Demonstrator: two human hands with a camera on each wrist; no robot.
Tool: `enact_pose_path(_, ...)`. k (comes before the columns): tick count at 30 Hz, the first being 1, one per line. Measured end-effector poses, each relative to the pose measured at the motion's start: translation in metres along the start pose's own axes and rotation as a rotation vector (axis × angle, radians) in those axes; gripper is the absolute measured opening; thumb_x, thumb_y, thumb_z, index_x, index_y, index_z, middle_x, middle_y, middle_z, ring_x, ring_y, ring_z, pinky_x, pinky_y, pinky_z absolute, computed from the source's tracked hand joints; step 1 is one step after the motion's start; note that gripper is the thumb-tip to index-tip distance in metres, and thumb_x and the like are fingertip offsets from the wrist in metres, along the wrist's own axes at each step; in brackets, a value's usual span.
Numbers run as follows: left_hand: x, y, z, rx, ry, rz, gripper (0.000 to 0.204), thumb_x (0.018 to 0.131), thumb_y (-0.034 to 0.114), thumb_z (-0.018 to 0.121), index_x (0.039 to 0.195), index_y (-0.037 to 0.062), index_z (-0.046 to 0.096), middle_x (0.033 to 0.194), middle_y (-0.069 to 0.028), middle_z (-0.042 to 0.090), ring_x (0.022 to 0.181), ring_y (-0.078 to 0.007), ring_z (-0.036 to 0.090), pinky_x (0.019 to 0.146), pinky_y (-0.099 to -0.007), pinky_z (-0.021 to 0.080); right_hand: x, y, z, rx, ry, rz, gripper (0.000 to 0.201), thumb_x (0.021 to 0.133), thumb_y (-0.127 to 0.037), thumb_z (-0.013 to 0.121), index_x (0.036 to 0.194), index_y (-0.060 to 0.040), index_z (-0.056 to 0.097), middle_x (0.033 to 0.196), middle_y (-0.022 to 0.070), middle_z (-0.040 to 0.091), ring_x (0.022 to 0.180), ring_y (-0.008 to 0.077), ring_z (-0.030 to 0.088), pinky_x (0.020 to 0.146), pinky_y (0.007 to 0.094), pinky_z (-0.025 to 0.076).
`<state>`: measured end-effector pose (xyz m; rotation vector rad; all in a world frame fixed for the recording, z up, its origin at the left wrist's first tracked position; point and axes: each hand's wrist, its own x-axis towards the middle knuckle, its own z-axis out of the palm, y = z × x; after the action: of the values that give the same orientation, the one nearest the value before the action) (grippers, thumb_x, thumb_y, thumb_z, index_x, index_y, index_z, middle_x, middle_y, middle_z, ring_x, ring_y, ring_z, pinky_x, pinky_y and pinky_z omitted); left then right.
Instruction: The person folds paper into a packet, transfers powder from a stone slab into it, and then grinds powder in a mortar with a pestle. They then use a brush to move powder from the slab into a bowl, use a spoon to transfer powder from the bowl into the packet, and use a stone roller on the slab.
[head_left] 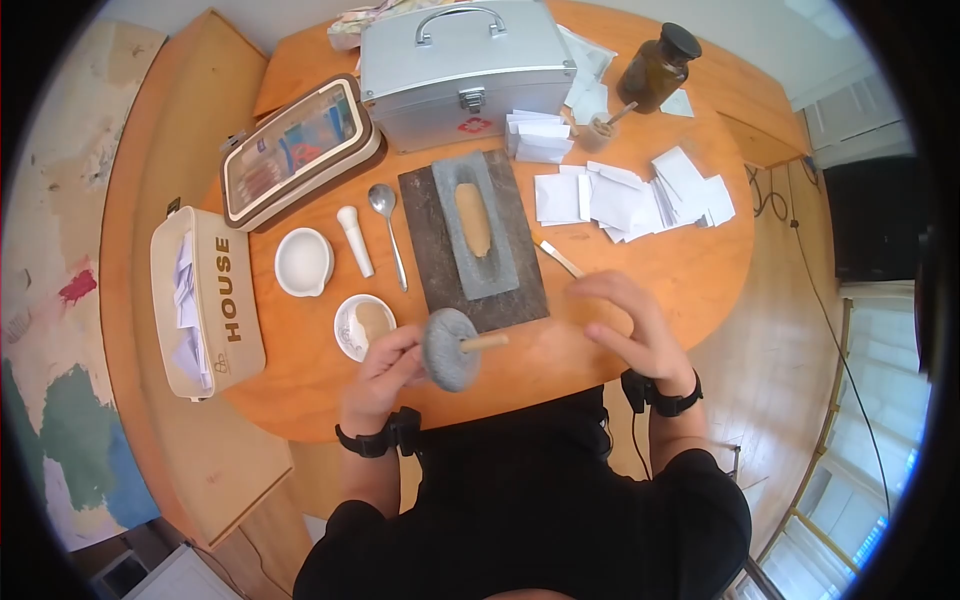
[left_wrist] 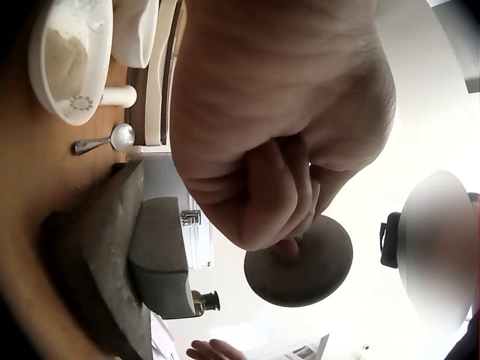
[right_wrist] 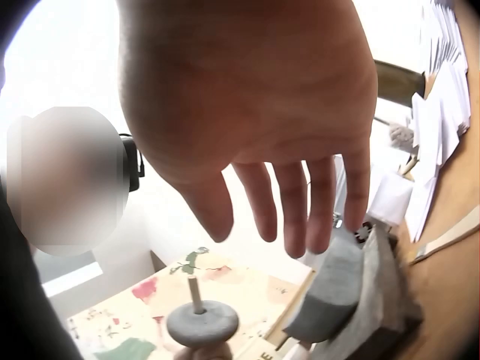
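Observation:
A grey stone wheel (head_left: 450, 350) with a wooden handle through its centre is held up on its edge by my left hand (head_left: 385, 372), whose fingers are curled at its left side. In the left wrist view the left hand (left_wrist: 277, 150) has folded fingers at the disc (left_wrist: 300, 262). My right hand (head_left: 640, 335) is raised to the right of the wheel, fingers spread, touching nothing. The right wrist view shows that hand (right_wrist: 262, 135) with separated fingers, the wheel (right_wrist: 202, 324) below. Beyond the hands, a grey stone trough (head_left: 492, 270) containing tan powder (head_left: 472, 220) rests on a dark slab (head_left: 425, 230).
Left of the slab are a spoon (head_left: 383, 200), a white pestle (head_left: 355, 240), a white mortar (head_left: 303, 262) and a bowl of powder (head_left: 345, 330). White paper packets (head_left: 620, 200) and a brush (head_left: 560, 258) lie right. A metal case (head_left: 460, 80) and brown jar (head_left: 650, 75) stand behind.

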<state>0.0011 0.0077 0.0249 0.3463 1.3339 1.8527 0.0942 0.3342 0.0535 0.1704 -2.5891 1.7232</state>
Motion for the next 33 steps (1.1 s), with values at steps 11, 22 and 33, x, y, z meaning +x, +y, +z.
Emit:
enact_pose_path(11, 0.039, -0.029, 0.049, 0.081, -0.23, -0.242, 0.02, 0.103, 0.017, 0.047, 0.099, 0.0007, 0.058, 0.075, 0.0051, 0.043, 0.065, -0.0034, 0.036, 0.058, -0.0211, 0.031, -0.006, -0.014, 0.0, -0.026, -0.176, 0.151, 0.012, 0.083, -0.01, 0.072, 0.091, -0.0006, 0.069, 0.077, 0.0109, 0.068, 0.069, 0.0242, 0.066, 0.064, 0.0332, 0.05)
enact_pose_path(22, 0.078, -0.048, 0.084, 0.083, -0.27, -0.173, 0.022, 0.102, 0.021, 0.052, 0.099, 0.0, 0.059, 0.084, 0.0022, 0.055, 0.074, -0.0036, 0.044, 0.063, -0.0216, 0.036, -0.004, 0.014, -0.036, -0.12, -0.246, 0.111, 0.01, 0.088, -0.006, 0.066, 0.093, 0.0022, 0.07, 0.081, 0.0122, 0.07, 0.07, 0.0229, 0.066, 0.064, 0.0308, 0.051)
enact_pose_path(33, 0.024, -0.049, 0.019, 0.265, -0.336, -0.294, 0.014, 0.1, 0.018, 0.058, 0.102, 0.0041, 0.061, 0.085, 0.0046, 0.057, 0.075, -0.0014, 0.048, 0.066, -0.0193, 0.04, 0.036, 0.086, -0.051, 0.118, -0.016, 0.313, 0.017, 0.094, -0.005, 0.061, 0.102, 0.0065, 0.07, 0.083, 0.0064, 0.068, 0.073, 0.0107, 0.06, 0.068, 0.0247, 0.05)
